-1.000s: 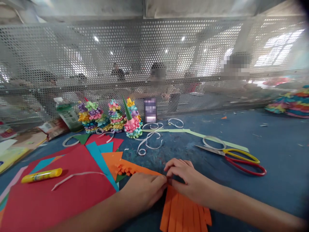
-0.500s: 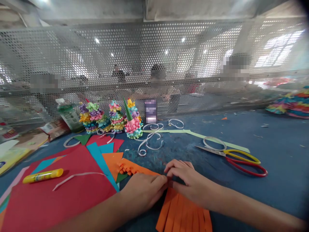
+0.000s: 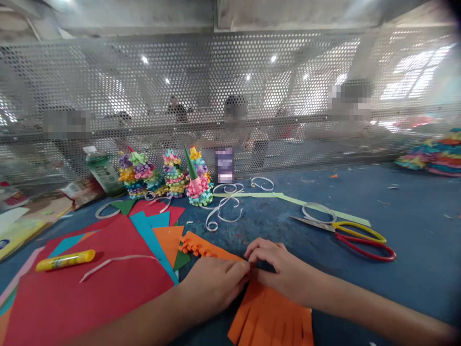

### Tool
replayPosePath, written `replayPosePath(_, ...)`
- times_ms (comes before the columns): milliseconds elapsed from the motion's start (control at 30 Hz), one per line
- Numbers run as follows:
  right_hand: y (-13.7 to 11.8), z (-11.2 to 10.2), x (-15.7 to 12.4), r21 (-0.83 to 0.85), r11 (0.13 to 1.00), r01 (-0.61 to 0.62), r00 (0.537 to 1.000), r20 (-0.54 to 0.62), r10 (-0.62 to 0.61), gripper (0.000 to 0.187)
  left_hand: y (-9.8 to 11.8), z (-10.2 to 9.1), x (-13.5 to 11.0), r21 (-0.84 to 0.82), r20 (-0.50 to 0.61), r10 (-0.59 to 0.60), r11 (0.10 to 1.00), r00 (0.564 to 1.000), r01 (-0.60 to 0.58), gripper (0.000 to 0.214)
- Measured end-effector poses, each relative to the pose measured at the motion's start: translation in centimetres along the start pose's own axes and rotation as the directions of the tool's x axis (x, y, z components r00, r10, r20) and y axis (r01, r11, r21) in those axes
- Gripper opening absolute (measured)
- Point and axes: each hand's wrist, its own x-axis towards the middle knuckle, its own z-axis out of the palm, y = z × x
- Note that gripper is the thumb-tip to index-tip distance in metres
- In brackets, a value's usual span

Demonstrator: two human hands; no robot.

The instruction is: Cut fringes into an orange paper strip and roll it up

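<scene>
A strip of orange fringed paper [image 3: 272,317] runs under both hands near the front of the table. Its left end carries small curled loops, while the slit strips on the right hang straight toward me. My left hand [image 3: 216,281] is closed on the paper, its thumb and forefinger pinching the edge. Against those fingertips, my right hand [image 3: 283,271] bends its fingers and pinches the same paper. The exact spot between the fingertips is hidden. Scissors [image 3: 355,234] with one yellow and one red handle lie to the right of my right hand.
Red paper sheets [image 3: 97,293] spread at left, with a yellow glue stick [image 3: 65,261] on top. Behind stand curly paper cones [image 3: 200,185], a green bottle [image 3: 104,173] and a phone [image 3: 224,165] before a perforated metal screen [image 3: 306,62]. White curled strips [image 3: 225,211] lie mid-table.
The fringed end of the orange paper has shifted slightly left and its strips sit differently. Both hands keep nearly the same place and grip.
</scene>
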Motion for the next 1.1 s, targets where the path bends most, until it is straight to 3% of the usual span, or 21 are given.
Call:
replayPosePath(267, -0.2, -0.4, -0.2, -0.119, 0.993, 0.005, 0.999, -0.049, -0.011, 0.011, -0.4, -0.2, -0.3, 0.178, -0.045, 0.115, 0.978, 0.992, -0.105, 0.011)
replayPosePath(433, 0.0, -0.8, 0.1, -0.197, 0.979, -0.057, 0.998, 0.03, 0.064, 0.011, -0.8, -1.2, -0.2, 0.289, -0.122, 0.184, 0.947, 0.975, -0.143, 0.011)
replayPosePath(533, 0.3, -0.8, 0.4, -0.108, 0.988, -0.108, 0.99, 0.081, 0.117, 0.013, -0.6, -2.1, -0.2, 0.325, -0.199, 0.25, 0.929, 0.948, -0.177, 0.009)
replayPosePath(600, 0.3, -1.1, 0.5, 0.02, 0.992, -0.128, 0.985, 0.117, 0.125, 0.012, -0.4, -2.6, -0.1, 0.246, -0.233, 0.237, 0.953, 0.943, -0.179, 0.01)
replayPosePath(667, 0.0, -1.6, 0.5, 0.158, 0.979, -0.132, 0.982, 0.152, 0.108, 0.012, -0.2, -3.1, 0.2, 0.024, -0.223, 0.126, 0.992, 0.967, -0.123, 0.013)
replayPosePath(733, -0.7, -2.5, 0.5, 0.227, 0.967, -0.113, 0.979, 0.192, 0.069, 0.012, -0.5, -3.9, 0.5, -0.252, -0.136, -0.045, 0.968, 0.99, 0.01, 0.027)
replayPosePath(800, -1.6, -3.5, 0.4, 0.193, 0.977, -0.086, 0.97, 0.241, 0.038, 0.014, -1.3, -4.9, 0.9, -0.469, 0.051, -0.171, 0.866, 0.984, 0.175, 0.044)
replayPosePath(867, -2.5, -4.7, 0.3, 0.101, 0.992, -0.08, 0.96, 0.274, 0.049, 0.015, -2.6, -5.9, 1.1, -0.579, 0.301, -0.157, 0.754, 0.94, 0.312, 0.043)
replayPosePath(967, -3.5, -6.4, 0.5, 0.007, 0.997, -0.07, 0.957, 0.283, 0.065, 0.017, -4.8, -7.3, 1.0, -0.562, 0.516, -0.095, 0.713, 0.851, 0.421, 0.043)
replayPosePath(1100, -3.6, -7.9, 1.3, -0.043, 0.997, -0.064, 0.962, 0.262, 0.073, 0.018, -6.5, -9.2, 0.4, -0.456, 0.549, -0.177, 0.755, 0.817, 0.471, 0.04)
